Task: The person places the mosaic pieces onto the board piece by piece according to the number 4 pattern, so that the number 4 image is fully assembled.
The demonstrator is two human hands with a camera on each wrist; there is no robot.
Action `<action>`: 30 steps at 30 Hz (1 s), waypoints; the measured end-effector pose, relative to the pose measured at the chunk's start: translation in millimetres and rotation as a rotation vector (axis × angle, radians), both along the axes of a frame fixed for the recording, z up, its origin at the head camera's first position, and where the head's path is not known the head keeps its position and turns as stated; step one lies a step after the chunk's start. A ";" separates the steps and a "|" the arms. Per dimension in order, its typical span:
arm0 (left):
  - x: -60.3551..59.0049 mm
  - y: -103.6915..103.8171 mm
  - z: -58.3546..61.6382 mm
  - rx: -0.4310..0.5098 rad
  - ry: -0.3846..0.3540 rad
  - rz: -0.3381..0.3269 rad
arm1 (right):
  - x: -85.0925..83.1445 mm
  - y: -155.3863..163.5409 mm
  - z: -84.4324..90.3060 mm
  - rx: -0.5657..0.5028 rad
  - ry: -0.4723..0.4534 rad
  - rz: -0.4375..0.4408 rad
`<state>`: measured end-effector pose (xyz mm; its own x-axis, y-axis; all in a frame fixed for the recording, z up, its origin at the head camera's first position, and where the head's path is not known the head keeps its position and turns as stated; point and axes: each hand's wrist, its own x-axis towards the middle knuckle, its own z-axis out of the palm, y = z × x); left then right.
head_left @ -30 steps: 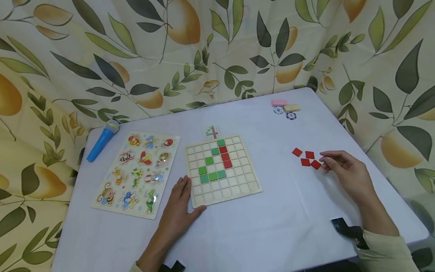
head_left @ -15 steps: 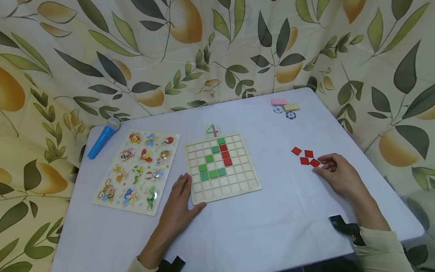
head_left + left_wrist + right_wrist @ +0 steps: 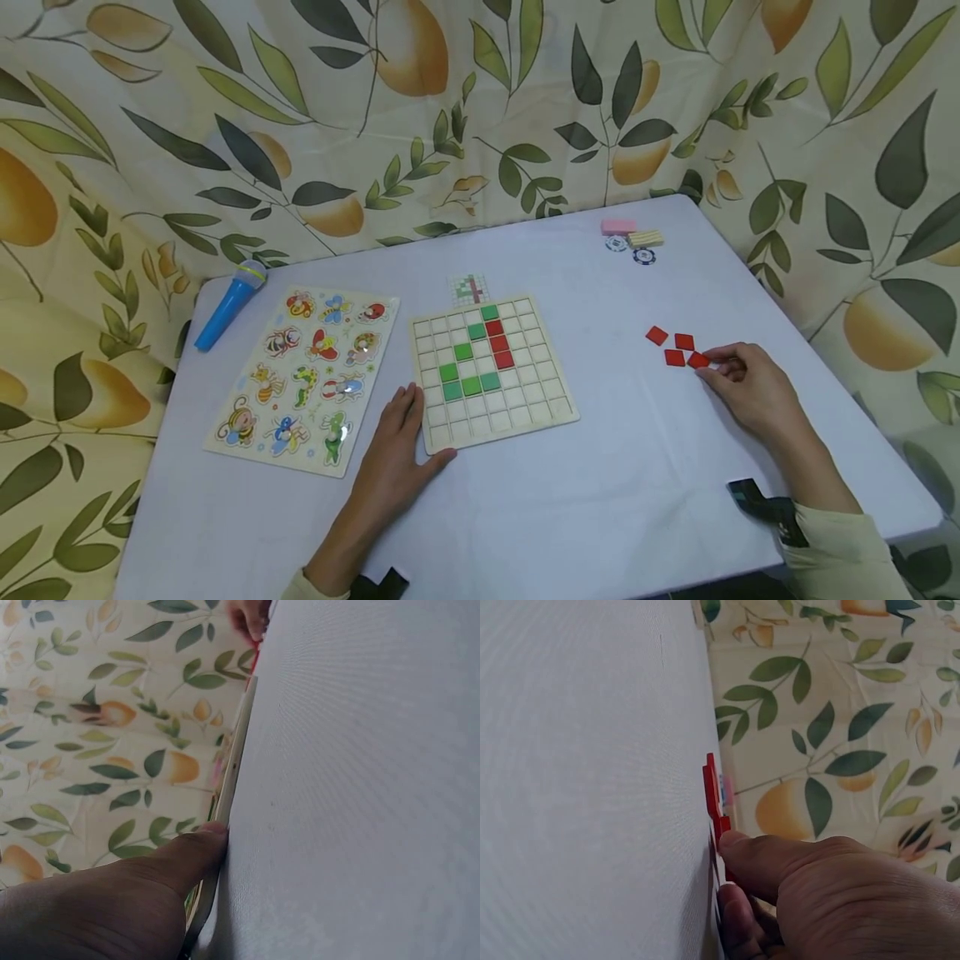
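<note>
Now the right hand (image 3: pixel 750 392) pinches a red tile (image 3: pixel 698 360), while the left hand (image 3: pixel 393 458) rests flat, fingers straight, against the grid board (image 3: pixel 551 412).

A cream fabric backdrop printed with green leaves and orange fruit (image 3: pixel 450 108) is hanging behind and around a white rectangular table (image 3: pixel 570 500), folding at the corners. Soft, even light is falling across the tabletop, casting only faint shadows.
</note>
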<state>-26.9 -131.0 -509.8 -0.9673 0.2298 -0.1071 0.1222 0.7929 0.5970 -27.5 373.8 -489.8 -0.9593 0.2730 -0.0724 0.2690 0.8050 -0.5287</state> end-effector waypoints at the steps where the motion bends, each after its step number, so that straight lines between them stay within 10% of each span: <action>1: 0.2 0.1 0.1 0.001 -0.001 0.000 | 0.4 -0.1 0.2 -0.001 -0.003 -0.005; 16: 0.3 -1.6 -1.1 0.006 -0.002 -0.006 | 1.1 -8.0 10.6 -0.012 0.002 0.047; 30: -1.9 -2.8 -2.4 0.005 0.004 -0.011 | -18.7 -69.2 62.5 0.129 0.175 0.528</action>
<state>-28.8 -133.7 -512.2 -0.9652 0.2409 -0.1017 0.1337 0.7888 0.6000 -46.2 304.7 -427.3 -0.9626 -0.2509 0.1019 -0.2703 0.8674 -0.4177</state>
